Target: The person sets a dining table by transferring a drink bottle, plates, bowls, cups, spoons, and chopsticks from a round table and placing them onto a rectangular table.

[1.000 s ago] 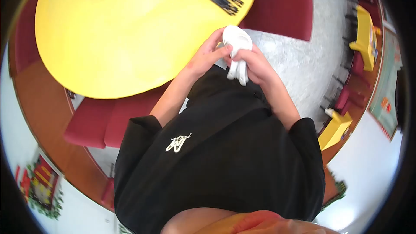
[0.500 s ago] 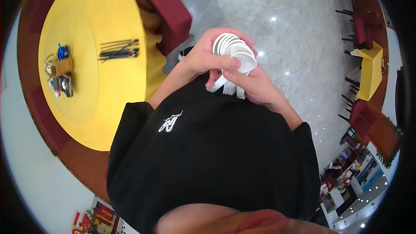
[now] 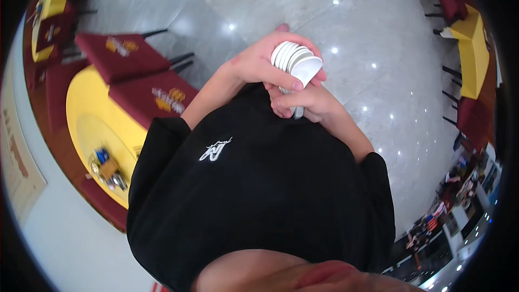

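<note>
A stack of white soup spoons [image 3: 306,68] is held in front of my chest, bowls fanned toward the far side and handles toward me. My left hand [image 3: 259,60] wraps round the bowls, its thumb lying across them and its fingertips showing at the far right of the stack. Closed about the handles is my right hand [image 3: 309,99], its thumb just below my left thumb. Most of the handles are hidden by the fingers; one handle end shows below my right hand.
To the left stands a round table with a yellow cloth [image 3: 81,94], holding a cluster of small items [image 3: 108,171]. Maroon chairs [image 3: 154,93] stand beside it. Another yellow-covered table [image 3: 471,48] with chairs is at far right. Grey tiled floor [image 3: 357,21] lies ahead.
The surroundings have shifted as I move: the round table sits lower left and chairs have come into view. My right hand has closed further round the spoon handles; both hands still hold the stack.
</note>
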Demonstrator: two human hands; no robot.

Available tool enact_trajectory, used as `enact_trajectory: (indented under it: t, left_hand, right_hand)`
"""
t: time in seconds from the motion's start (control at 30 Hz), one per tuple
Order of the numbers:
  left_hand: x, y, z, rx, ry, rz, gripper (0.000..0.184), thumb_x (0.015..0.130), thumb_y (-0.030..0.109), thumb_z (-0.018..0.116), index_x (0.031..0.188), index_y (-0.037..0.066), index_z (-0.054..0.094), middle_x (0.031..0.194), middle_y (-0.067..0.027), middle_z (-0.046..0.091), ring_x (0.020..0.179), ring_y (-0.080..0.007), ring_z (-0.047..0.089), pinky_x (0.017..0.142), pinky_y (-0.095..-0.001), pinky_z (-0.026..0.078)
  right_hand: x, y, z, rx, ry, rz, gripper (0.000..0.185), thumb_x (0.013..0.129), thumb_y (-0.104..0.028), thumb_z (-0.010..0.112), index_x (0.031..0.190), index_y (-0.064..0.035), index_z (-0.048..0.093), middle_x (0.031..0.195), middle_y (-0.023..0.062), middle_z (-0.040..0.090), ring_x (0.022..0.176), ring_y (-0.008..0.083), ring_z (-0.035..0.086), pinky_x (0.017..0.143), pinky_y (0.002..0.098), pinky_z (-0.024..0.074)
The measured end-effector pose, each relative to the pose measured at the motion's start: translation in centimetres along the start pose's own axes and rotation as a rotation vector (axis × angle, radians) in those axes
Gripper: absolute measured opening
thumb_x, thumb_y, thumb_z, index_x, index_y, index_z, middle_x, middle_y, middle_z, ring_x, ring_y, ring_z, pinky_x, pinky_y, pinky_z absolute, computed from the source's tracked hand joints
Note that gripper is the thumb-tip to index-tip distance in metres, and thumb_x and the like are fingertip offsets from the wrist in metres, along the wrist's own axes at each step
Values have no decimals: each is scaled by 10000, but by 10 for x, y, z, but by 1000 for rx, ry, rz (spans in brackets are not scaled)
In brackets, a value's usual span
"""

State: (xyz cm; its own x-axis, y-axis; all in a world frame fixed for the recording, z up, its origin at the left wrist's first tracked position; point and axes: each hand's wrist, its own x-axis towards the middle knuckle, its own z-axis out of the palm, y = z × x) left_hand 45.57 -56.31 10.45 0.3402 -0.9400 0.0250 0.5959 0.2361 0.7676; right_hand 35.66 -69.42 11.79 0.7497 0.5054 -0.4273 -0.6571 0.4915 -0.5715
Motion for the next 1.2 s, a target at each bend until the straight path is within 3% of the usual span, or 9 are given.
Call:
enact_trajectory:
  t: [0.2,0.27,0.33,0.5,0.67,0.77,0.93,1.0,1.2]
  left_hand:
    - [166,72,-56,46,-210,-106,519,650,62,788,1121,-27,591,907,-107,671,825,-173,659,726,-299,540]
    - [210,89,-77,197,-50,-188,510,656,48,793,1123,-13,597,928,-75,658,842,-142,642,728,-284,534]
    - [251,109,-105,173,12,-220,478,672,31,788,1110,-1,601,942,-55,648,872,-126,628,761,-282,527]
    - [354,132,-204,136,103,-207,419,717,-6,757,1103,-10,596,953,-51,640,883,-139,629,803,-288,518]
    - [461,206,-264,26,274,-159,421,743,15,743,1124,-8,567,1008,-107,655,929,-208,664,860,-349,543]
    - [506,249,-304,40,331,-75,417,758,12,719,1141,-14,557,1026,-131,657,975,-242,663,874,-376,547]
    - [549,294,-364,-25,569,54,432,759,-34,686,1167,-30,543,1015,-154,655,943,-266,672,855,-396,559]
    - [583,312,-399,13,601,97,455,752,39,712,1166,-21,534,983,-146,657,916,-290,685,835,-416,573]
    - [713,391,-525,75,647,107,440,767,33,725,1159,-32,537,1002,-151,659,947,-282,672,864,-406,552]
  right_hand:
    - [24,-138,-67,-15,53,-176,302,710,-28,651,1002,17,590,739,67,584,725,210,639,687,324,511]
    - [31,-171,-94,-62,155,-273,275,796,-34,651,1057,1,573,919,78,619,828,175,642,757,320,525]
    - [45,-211,-116,-143,290,-305,303,851,-60,634,1134,0,543,928,66,629,885,157,633,812,309,509]
    - [117,-305,-208,-319,271,-304,315,965,-150,554,1229,13,503,998,71,655,934,136,627,845,273,491]
    - [167,-451,-265,-330,196,-230,294,970,-154,543,1209,17,543,1038,81,655,963,152,628,873,286,496]
    - [209,-529,-296,-350,-62,-256,237,984,-124,497,1164,17,560,1058,93,637,981,157,619,879,303,498]
    - [287,-623,-331,-251,-160,-120,189,985,-140,503,1086,-5,588,1000,70,633,933,142,613,850,300,499]
    - [327,-663,-358,-362,-232,-94,180,983,-155,514,1066,-18,596,975,62,636,916,133,611,843,293,497]
    - [427,-800,-426,-219,-60,-120,208,977,-151,530,1099,15,555,960,94,642,882,180,660,803,318,543]
